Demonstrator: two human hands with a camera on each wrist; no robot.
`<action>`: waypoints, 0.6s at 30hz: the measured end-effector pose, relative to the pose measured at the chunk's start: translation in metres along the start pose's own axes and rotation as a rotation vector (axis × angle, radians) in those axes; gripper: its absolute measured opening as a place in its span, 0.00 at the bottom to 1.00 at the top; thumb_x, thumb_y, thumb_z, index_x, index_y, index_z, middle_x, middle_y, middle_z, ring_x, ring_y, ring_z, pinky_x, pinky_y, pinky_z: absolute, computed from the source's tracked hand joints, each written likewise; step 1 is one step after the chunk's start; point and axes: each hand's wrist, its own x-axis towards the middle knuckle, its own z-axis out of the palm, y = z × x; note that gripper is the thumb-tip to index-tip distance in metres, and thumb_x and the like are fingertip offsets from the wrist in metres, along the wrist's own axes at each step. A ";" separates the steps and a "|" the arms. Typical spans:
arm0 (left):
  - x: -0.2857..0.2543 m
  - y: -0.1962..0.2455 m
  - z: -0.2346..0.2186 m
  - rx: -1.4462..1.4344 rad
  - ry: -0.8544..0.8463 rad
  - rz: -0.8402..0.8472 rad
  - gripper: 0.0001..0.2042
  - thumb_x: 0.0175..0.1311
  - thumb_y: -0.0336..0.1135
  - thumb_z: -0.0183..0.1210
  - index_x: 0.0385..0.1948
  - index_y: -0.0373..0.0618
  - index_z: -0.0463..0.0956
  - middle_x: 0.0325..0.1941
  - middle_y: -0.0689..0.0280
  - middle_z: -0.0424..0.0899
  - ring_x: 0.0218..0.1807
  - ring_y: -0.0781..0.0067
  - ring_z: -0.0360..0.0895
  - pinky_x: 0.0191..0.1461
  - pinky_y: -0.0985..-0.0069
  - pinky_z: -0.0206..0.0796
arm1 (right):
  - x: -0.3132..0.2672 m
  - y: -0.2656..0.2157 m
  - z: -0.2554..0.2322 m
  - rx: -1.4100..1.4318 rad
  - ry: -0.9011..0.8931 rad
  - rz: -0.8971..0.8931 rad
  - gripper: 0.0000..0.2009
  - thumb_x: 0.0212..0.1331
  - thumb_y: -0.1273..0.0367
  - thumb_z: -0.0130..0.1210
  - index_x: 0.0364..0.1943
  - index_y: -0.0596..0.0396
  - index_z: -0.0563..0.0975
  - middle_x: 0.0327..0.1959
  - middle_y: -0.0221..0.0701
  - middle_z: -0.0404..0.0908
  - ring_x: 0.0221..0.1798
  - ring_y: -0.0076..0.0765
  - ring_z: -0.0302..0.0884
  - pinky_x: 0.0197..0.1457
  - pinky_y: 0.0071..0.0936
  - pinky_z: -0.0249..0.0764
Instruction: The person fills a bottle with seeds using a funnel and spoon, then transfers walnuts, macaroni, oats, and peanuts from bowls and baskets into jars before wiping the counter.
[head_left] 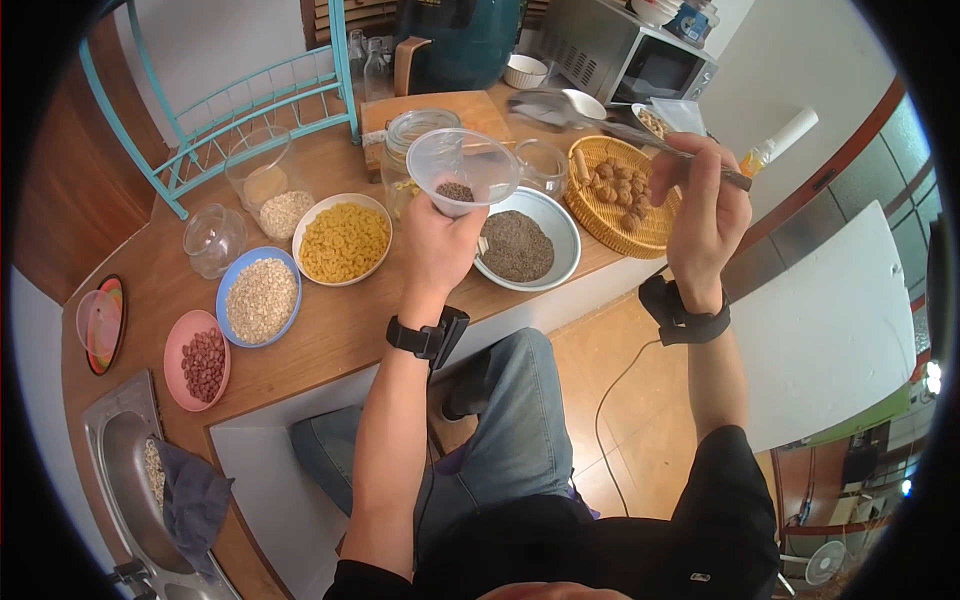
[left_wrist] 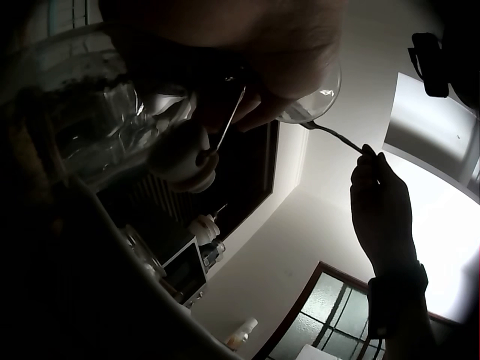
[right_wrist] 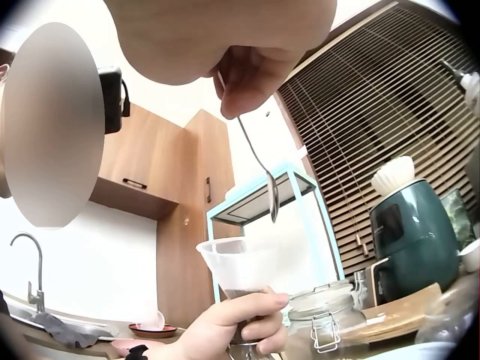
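Observation:
My left hand [head_left: 440,250] grips a translucent plastic funnel [head_left: 480,165] by its narrow lower part, with its wide mouth up. Dark small seeds [head_left: 455,191] lie inside the funnel. Raised to the right, my right hand [head_left: 705,205] pinches the handle of a metal spoon [right_wrist: 273,196]. The spoon's bowl hangs above and beyond the funnel and looks blurred in the head view. Just below the left hand stands a white bowl [head_left: 566,225] of grey-brown seeds [head_left: 517,247]. A clip-top glass jar [right_wrist: 330,319] is close behind the left hand.
Left along the counter are yellow pasta [head_left: 345,243], a blue bowl [head_left: 290,322] of oats, a pink bowl [head_left: 178,375] of reddish beans and a sink [head_left: 110,430]. A wicker basket [head_left: 590,215] of walnuts sits right. Behind stand a teal rack [head_left: 345,75], air fryer [head_left: 460,50] and microwave [head_left: 600,55].

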 end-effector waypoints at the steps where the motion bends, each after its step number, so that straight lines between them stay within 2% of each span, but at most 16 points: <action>1: 0.000 0.000 -0.001 0.012 -0.002 0.006 0.09 0.58 0.34 0.63 0.28 0.36 0.78 0.23 0.63 0.83 0.26 0.76 0.78 0.32 0.76 0.67 | -0.004 0.008 -0.007 -0.027 0.033 0.059 0.15 0.75 0.66 0.42 0.43 0.65 0.78 0.29 0.30 0.79 0.27 0.19 0.73 0.31 0.17 0.70; 3: 0.000 -0.001 0.000 -0.012 0.004 0.014 0.10 0.58 0.35 0.63 0.27 0.36 0.78 0.20 0.64 0.81 0.24 0.78 0.76 0.30 0.76 0.66 | -0.017 0.027 -0.015 -0.047 0.074 0.210 0.16 0.75 0.66 0.42 0.43 0.65 0.78 0.29 0.30 0.79 0.27 0.19 0.74 0.31 0.17 0.70; 6: 0.000 -0.003 0.001 -0.032 0.004 0.028 0.10 0.59 0.35 0.63 0.27 0.37 0.77 0.18 0.65 0.80 0.23 0.80 0.75 0.28 0.77 0.64 | -0.050 0.062 -0.023 -0.106 -0.033 0.430 0.15 0.75 0.67 0.42 0.44 0.66 0.78 0.29 0.30 0.80 0.27 0.19 0.73 0.31 0.17 0.71; 9: 0.000 -0.004 0.001 -0.044 -0.004 0.021 0.09 0.59 0.35 0.63 0.27 0.37 0.77 0.18 0.66 0.79 0.22 0.82 0.73 0.27 0.78 0.63 | -0.082 0.086 -0.032 -0.160 -0.092 0.490 0.15 0.74 0.67 0.42 0.45 0.67 0.78 0.31 0.31 0.81 0.29 0.20 0.74 0.31 0.17 0.71; 13: 0.000 -0.001 0.002 -0.043 0.002 0.022 0.09 0.60 0.34 0.63 0.28 0.38 0.77 0.17 0.68 0.78 0.22 0.84 0.71 0.25 0.80 0.60 | -0.121 0.101 -0.027 -0.056 -0.063 0.495 0.16 0.74 0.66 0.43 0.46 0.67 0.77 0.34 0.33 0.82 0.33 0.21 0.75 0.32 0.19 0.72; 18: 0.002 -0.005 0.003 -0.025 -0.008 0.006 0.09 0.60 0.34 0.63 0.27 0.39 0.76 0.16 0.69 0.77 0.21 0.85 0.70 0.25 0.80 0.60 | -0.140 0.106 -0.013 0.246 0.028 0.778 0.18 0.74 0.62 0.43 0.46 0.66 0.77 0.34 0.32 0.82 0.33 0.21 0.75 0.33 0.20 0.72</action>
